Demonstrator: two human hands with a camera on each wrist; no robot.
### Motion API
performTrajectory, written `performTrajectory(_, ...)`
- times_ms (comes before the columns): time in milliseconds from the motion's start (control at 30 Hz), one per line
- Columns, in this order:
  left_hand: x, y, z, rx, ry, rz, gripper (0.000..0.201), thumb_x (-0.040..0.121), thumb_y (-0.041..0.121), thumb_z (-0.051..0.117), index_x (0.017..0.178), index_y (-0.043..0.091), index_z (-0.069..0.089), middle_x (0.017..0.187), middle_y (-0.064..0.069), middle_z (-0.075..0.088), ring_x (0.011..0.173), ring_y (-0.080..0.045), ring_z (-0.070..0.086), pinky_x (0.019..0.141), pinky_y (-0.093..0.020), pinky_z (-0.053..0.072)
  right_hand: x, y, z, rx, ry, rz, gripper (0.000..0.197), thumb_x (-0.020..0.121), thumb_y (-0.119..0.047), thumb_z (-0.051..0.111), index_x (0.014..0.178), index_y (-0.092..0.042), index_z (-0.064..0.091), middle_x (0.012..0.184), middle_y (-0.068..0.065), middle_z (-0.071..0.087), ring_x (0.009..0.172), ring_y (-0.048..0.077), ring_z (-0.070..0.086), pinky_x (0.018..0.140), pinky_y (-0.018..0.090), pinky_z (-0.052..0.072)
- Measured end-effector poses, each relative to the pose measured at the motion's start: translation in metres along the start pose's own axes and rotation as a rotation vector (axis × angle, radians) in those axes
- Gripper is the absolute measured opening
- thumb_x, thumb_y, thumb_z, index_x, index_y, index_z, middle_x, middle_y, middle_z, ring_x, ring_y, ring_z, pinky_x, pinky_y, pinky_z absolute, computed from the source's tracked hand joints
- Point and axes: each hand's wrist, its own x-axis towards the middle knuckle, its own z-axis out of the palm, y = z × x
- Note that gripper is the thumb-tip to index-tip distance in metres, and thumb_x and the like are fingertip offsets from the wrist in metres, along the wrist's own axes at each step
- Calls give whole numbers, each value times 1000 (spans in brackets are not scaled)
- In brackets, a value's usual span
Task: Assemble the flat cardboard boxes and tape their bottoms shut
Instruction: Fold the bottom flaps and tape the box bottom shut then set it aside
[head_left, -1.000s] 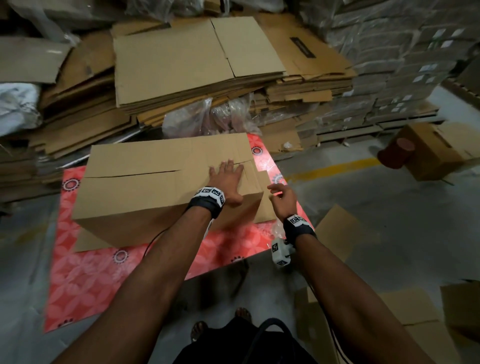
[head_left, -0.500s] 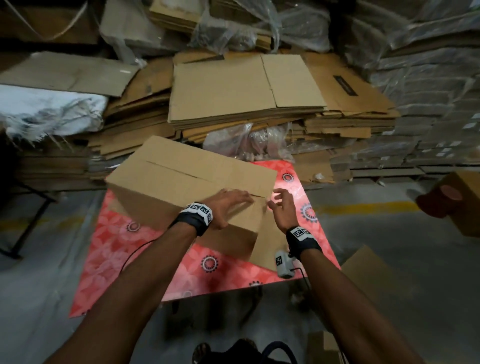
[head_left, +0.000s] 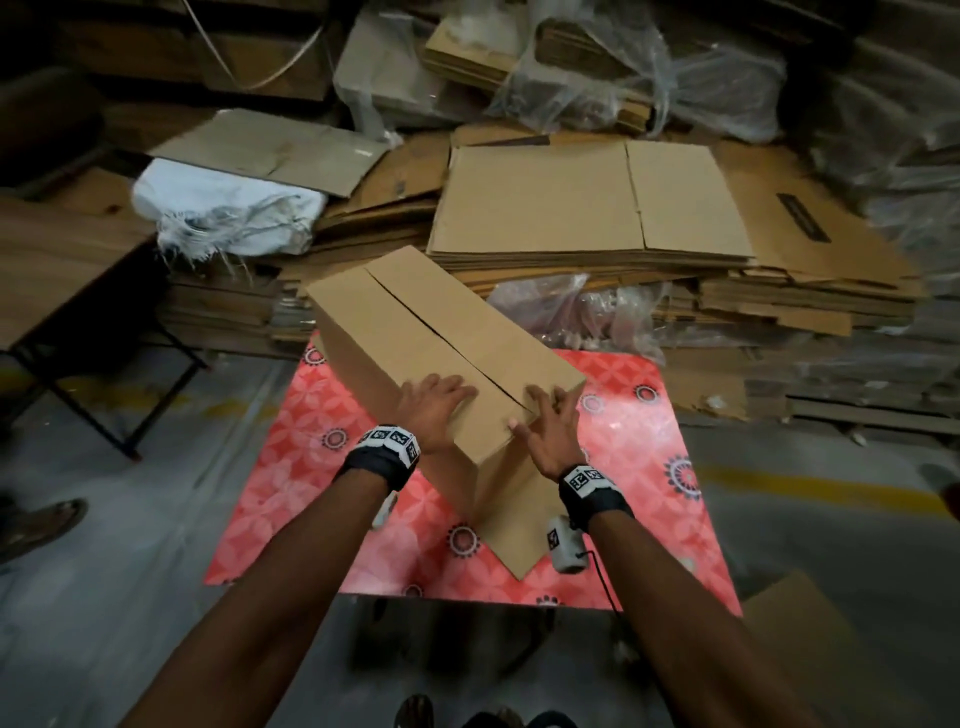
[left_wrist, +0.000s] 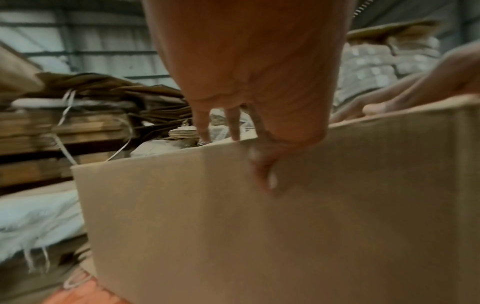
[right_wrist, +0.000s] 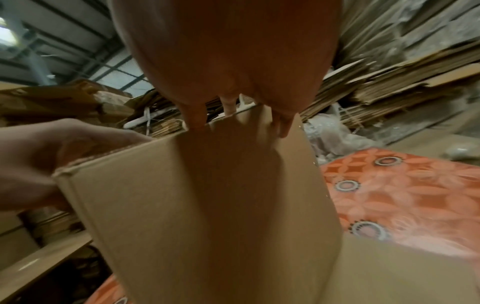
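Note:
A brown cardboard box stands folded up on the red patterned table, turned diagonally, with the seam of its closed flaps running along the top. My left hand lies flat on the top at the near end, and its thumb reaches down the side face. My right hand rests on the near right corner with its fingers over the top edge. One loose flap sticks out below the near end. No tape is visible.
Stacks of flat cardboard and plastic wrapping fill the space behind the table. At the left are a white sack and a folding table. Another person's foot is on the floor at left. Cardboard lies at lower right.
The box has turned from broadside to diagonal, bringing its right end toward me. My right hand has moved from beside the flap onto the box's near corner. My left hand has stayed on top.

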Motion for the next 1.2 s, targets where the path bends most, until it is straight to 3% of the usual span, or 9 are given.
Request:
performTrajectory(167,-7,20,-11,-307,0,-102,82,73,40,51,154,38,34,160,6,33,146,-31,26,110,-68,25,12,-13,-1,-198,83,0,65,81,-56,56,141,-32,52,131,11,37,129,36,36,108,51,32)
performTrajectory(233,-10,29,-5,-310,-3,-105,75,82,51,57,153,40,35,161,4,30,150,-30,19,114,-67,18,22,-11,-10,-237,41,27,76,73,-51,54,146,-34,46,146,14,33,138,37,27,114,55,21)
performTrajectory(400,-6,47,10,-245,24,-36,85,85,74,50,158,39,25,171,-3,9,158,-27,-3,120,-66,4,31,17,-15,-224,-63,-25,66,94,-49,36,159,-35,31,171,15,2,156,37,-10,123,59,-6)
performTrajectory(500,0,56,11,-230,48,-1,81,90,71,54,158,37,26,171,-5,8,158,-24,-5,121,-65,3,23,26,-16,-192,-26,-136,73,89,-51,22,159,-33,33,169,18,11,157,40,-2,123,61,12)
performTrajectory(567,6,59,10,-184,24,18,81,89,72,52,157,36,29,171,-6,9,158,-24,-6,121,-66,3,21,25,-24,-253,-15,-96,59,96,-45,35,155,-41,39,170,8,18,157,33,6,119,65,21)
performTrajectory(767,17,64,3,-172,110,89,63,83,69,53,131,28,54,153,-6,41,155,-25,14,119,-59,16,21,21,-34,-342,-50,-14,54,101,-40,49,151,-56,36,170,-8,18,158,18,7,115,72,20)
performTrajectory(900,13,58,-20,-191,277,161,45,84,64,47,107,26,55,114,1,58,118,-24,54,110,-50,28,23,14,-31,-305,-55,53,55,98,-38,50,149,-56,39,170,-10,16,158,17,6,117,73,14)
performTrajectory(1067,-3,48,-58,-218,390,118,41,91,63,52,78,25,58,67,9,60,70,-17,58,111,-42,30,31,-12,-17,-273,-23,141,61,86,-42,55,147,-43,47,170,-4,18,158,23,6,119,71,5)
performTrajectory(1200,-37,22,-92,-166,264,-76,42,71,69,59,67,28,58,72,5,64,74,-23,61,73,-36,51,31,-22,0,-368,9,137,77,78,-60,64,144,-29,41,166,11,21,155,36,11,117,69,10)
